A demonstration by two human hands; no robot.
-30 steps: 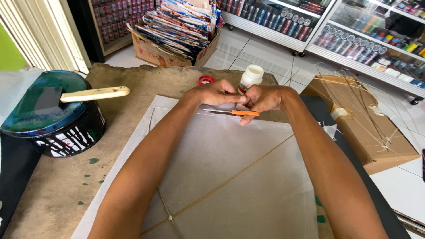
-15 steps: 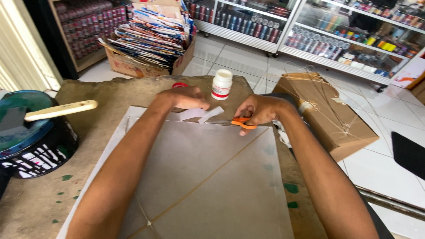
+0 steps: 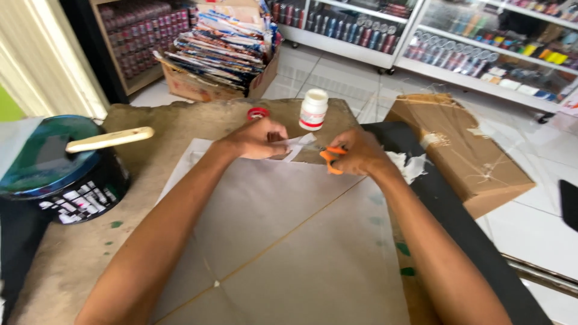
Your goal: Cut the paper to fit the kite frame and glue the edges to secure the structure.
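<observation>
The thin paper is being cut: orange scissors are gripped by the right hand, a flap pinched by the left hand.

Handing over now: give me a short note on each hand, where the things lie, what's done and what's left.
Right hand: closed on orange-handled scissors, at the top edge of the large grey paper sheet.
Left hand: pinching a white paper strip beside the blades.
White plastic bottle and red cap stand behind the hands.
Done: sheet lies flat with thin sticks across it.
Left: the trimming at the top edge looks unfinished.
</observation>
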